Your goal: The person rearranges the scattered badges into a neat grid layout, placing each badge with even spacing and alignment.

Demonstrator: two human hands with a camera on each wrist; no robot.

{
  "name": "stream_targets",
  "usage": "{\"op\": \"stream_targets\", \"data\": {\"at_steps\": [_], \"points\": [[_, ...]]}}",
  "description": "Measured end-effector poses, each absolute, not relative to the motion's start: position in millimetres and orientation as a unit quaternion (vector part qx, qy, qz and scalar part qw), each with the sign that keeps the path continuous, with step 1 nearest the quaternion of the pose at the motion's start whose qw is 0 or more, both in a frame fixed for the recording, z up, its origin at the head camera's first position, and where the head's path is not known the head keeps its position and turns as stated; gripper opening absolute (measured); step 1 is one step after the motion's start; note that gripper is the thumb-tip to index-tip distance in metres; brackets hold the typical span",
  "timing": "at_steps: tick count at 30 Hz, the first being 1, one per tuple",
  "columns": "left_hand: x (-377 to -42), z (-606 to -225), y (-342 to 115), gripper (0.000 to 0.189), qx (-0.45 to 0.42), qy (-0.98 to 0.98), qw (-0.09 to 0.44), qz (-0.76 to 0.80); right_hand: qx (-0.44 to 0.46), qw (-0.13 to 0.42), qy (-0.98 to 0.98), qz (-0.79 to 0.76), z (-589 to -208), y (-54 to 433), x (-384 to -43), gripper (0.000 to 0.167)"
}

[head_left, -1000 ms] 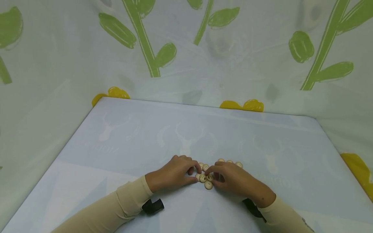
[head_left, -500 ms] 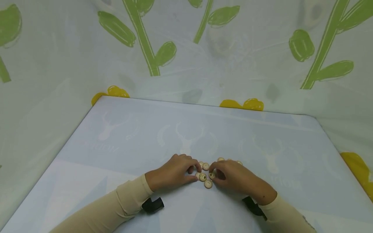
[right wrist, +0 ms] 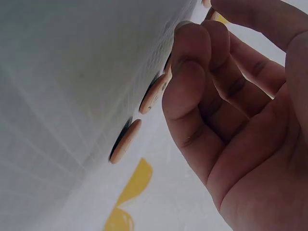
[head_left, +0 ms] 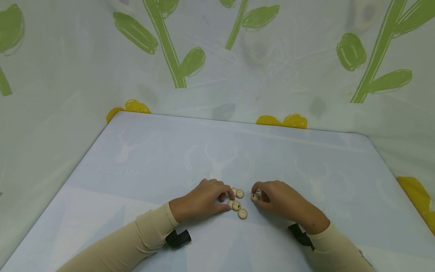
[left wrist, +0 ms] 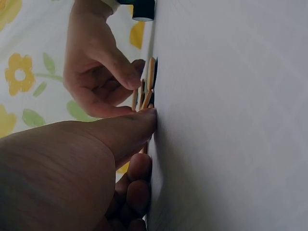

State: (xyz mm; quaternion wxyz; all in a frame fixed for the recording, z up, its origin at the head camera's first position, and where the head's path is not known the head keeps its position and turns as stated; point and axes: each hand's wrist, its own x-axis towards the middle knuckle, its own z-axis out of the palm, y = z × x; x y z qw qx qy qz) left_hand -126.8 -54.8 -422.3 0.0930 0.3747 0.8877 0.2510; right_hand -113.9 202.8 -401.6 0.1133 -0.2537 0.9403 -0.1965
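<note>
In the head view my right hand [head_left: 280, 200] pinches a small round wooden disc [head_left: 255, 196] between thumb and index finger, its printed marks facing up. My left hand [head_left: 204, 200] rests low on the table, thumb and index finger at the edges of another wooden disc [head_left: 230, 204]. Overlapping that one lies a disc with a dark printed mark [head_left: 236, 206]. A disc [head_left: 242, 214] sits just in front, and a disc [head_left: 240, 193] behind, partly over its neighbour. Beyond the right fingers, the right wrist view has more discs [right wrist: 125, 140] flat on the table, hidden by the hand in the head view.
The table [head_left: 153, 162] has a pale blue covering with faint deer prints. A white curtain [head_left: 217, 83] with green leaves and yellow shapes hangs around its back and sides. Black wrist cameras [head_left: 178, 240] sit below both forearms.
My right hand has drawn a disc away from the cluster, to the right and slightly back, opening a gap. The left hand has stayed in place by its discs.
</note>
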Motion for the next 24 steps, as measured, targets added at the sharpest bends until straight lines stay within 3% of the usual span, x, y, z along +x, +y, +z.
{"op": "stream_targets", "data": {"at_steps": [24], "points": [[-126.8, -421.3, -54.0, 0.017, 0.374, 0.887, 0.094, 0.255, -0.246, 0.145, 0.936, -0.205, -403.0, 207.5, -118.5, 0.013]]}}
